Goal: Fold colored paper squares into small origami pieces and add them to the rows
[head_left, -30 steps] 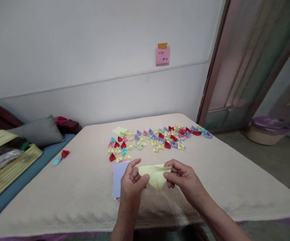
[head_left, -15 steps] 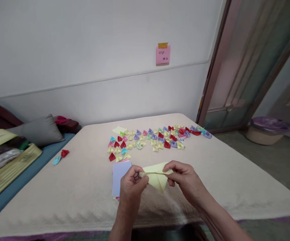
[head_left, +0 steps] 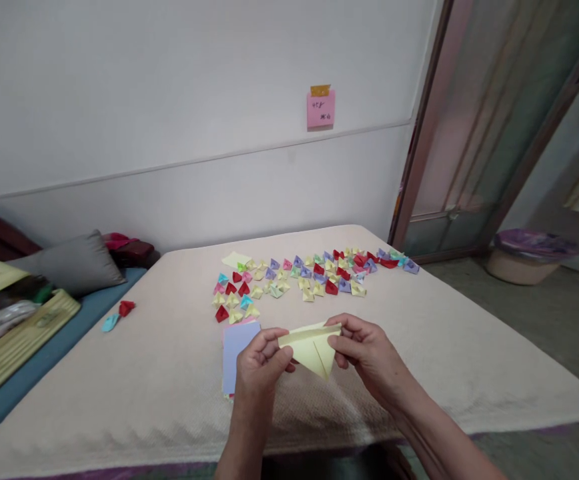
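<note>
A pale yellow sheet of paper (head_left: 310, 352), folded to a downward point with a strip along its top edge, is held up between my two hands above the near side of the table. My left hand (head_left: 262, 367) pinches its left corner between thumb and fingers. At the right corner, my right hand (head_left: 364, 347) grips with the thumb in front and fingers behind. Beside my left hand lies a stack of coloured paper (head_left: 237, 357), lavender sheet on top, partly covered by that hand.
Several small folded paper boats (head_left: 318, 269) in many colours spread across the table's (head_left: 419, 347) far half. A red folded piece (head_left: 126, 308) and a light blue one (head_left: 110, 323) lie at left. A pink note (head_left: 321, 110) is taped to the wall; a basin (head_left: 524, 257) stands at right.
The top strip of the yellow paper has turned so its front face and crease now show more fully. My fingers have shifted slightly along its edge, and the view has moved a little.
</note>
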The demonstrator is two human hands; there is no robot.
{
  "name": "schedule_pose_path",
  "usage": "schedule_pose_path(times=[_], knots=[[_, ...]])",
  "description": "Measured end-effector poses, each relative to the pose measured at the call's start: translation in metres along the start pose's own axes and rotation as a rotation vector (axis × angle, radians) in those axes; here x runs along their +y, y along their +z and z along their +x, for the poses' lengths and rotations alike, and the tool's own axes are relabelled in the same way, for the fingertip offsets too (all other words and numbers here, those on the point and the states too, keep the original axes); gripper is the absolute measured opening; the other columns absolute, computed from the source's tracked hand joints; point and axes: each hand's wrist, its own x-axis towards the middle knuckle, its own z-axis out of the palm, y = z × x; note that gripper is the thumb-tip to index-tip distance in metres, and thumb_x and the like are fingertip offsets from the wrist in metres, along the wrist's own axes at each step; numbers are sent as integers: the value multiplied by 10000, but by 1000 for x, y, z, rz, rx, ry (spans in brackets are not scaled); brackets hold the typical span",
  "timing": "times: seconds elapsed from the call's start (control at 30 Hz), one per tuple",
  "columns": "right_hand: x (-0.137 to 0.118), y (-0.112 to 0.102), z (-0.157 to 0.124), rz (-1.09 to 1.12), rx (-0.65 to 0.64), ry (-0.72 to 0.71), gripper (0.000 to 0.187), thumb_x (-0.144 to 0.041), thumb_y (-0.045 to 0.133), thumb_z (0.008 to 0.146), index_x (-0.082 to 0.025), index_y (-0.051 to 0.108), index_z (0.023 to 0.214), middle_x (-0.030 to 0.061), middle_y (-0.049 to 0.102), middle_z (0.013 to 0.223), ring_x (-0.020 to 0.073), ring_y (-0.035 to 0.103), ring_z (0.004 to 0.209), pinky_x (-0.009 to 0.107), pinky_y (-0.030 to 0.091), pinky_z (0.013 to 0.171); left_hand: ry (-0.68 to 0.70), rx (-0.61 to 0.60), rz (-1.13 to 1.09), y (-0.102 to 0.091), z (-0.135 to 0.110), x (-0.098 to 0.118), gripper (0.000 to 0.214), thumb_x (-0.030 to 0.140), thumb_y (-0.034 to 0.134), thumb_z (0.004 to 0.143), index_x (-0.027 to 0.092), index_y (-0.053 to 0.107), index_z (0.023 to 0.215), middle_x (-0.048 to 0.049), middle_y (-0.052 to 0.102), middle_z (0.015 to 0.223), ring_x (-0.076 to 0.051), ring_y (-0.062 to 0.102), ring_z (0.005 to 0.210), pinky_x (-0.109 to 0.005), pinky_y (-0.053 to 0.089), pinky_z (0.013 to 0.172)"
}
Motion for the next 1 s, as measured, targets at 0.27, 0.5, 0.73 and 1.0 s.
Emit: schedule_pose_path(times=[0.27,0.5,0.73,1.0], knots=[[2,-2,1,-73,0,-58,138,-201,682,725,-156,655,853,-62,516,497,77,458,456,206,326,476,-26,30,-27,-3,-1,-2,239,273,737,657,128,660,831,-15,676,593,-111,598,531,-194,456,506],[-1,3,-1,-74,34,-50,121,-196,681,685,-167,672,803,-68,502,453,96,465,431,223,344,467,58,11,95,-4,0,-10,202,247,692,709,159,691,891,20,644,570,-113,578,534,-211,453,534],[-2,1,-2,-88,-24,-68,65,-132,626,673,-172,677,677,-41,541,479,104,477,475,236,359,508,97,0,123,-6,-2,-12,91,166,615,719,166,706,717,12,618,520,-134,592,539,-224,413,556],[-7,-3,-2,-170,-104,-91,114,-139,559,710,-174,664,679,-16,573,538,130,504,560,250,384,576,103,-59,83,-5,-6,-6,118,188,583,720,154,693,695,-11,614,573,-150,588,584,-238,409,583]])
